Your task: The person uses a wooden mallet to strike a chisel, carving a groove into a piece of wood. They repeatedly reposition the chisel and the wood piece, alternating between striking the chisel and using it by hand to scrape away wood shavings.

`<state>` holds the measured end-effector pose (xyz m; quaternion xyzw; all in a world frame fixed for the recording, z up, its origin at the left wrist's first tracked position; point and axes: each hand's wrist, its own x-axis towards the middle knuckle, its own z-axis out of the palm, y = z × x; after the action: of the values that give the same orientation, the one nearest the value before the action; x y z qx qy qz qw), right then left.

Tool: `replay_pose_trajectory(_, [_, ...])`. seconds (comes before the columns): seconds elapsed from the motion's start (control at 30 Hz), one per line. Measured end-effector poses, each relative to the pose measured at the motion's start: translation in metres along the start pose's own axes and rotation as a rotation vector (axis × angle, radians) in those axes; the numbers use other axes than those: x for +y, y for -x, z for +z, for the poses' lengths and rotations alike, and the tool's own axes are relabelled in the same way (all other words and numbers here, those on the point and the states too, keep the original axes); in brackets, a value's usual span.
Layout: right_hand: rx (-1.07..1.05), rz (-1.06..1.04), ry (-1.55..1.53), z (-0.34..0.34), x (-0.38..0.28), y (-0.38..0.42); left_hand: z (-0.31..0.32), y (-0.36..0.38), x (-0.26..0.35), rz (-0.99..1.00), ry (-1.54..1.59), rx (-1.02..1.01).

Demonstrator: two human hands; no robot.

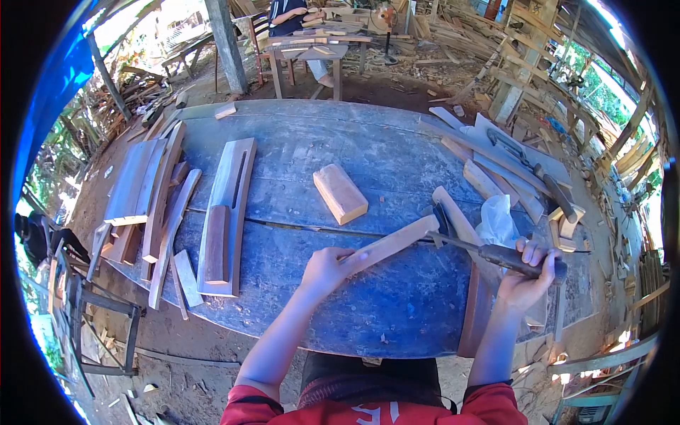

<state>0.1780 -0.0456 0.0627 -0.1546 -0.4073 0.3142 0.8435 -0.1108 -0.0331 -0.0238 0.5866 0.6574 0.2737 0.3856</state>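
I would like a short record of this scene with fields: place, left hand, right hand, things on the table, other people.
place: open wood workshop, blue worktable
left hand: left hand grips a pale wooden strip
right hand: right hand grips a dark-handled tool, its metal end at the strip
things on the table: wooden block, long boards, white plastic bag
other people: a seated person at a far table

Wood strip (392,244) in left hand (324,270) — rasp (496,253) in right hand (530,280)
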Motion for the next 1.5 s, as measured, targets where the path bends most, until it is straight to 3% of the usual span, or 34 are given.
replay_pose_trajectory(0.03, [-0.004,0.008,-0.025,0.002,0.001,-0.001,0.004,0.000,-0.005,0.001,0.000,-0.002])
replay_pose_trajectory(0.1, [-0.027,0.040,-0.037,0.004,0.003,-0.002,0.016,-0.006,-0.022,0.448,-0.210,0.296])
replay_pose_trajectory(0.13, [-0.049,0.072,-0.050,0.006,0.005,-0.003,0.019,-0.009,-0.029,0.449,-0.209,0.295])
replay_pose_trajectory(0.2, [-0.083,0.084,-0.051,0.009,0.011,-0.002,0.020,-0.012,-0.040,0.702,-0.263,0.379])
replay_pose_trajectory(0.3, [-0.123,0.125,-0.036,0.020,0.021,0.002,0.019,-0.011,-0.045,0.746,-0.280,0.255])
replay_pose_trajectory(0.63, [-0.047,0.327,0.012,0.035,0.066,0.033,0.017,-0.011,-0.045,0.659,-0.368,0.179])
replay_pose_trajectory(0.8, [-0.068,0.313,0.048,0.034,0.079,0.038,0.021,-0.013,-0.049,0.653,-0.306,0.192])
replay_pose_trajectory(1.0, [-0.134,0.325,0.078,0.042,0.080,0.037,0.022,-0.013,-0.048,0.620,-0.266,0.199])
replay_pose_trajectory(1.13, [-0.291,0.342,0.150,0.063,0.079,0.035,0.023,-0.013,-0.047,0.615,-0.259,0.200])
replay_pose_trajectory(1.33, [-0.466,0.529,0.431,0.100,0.091,0.027,0.023,-0.012,-0.045,0.589,-0.270,0.189])
replay_pose_trajectory(1.5, [-0.504,0.512,0.636,0.119,0.110,0.026,0.022,-0.012,-0.043,0.576,-0.252,0.177])
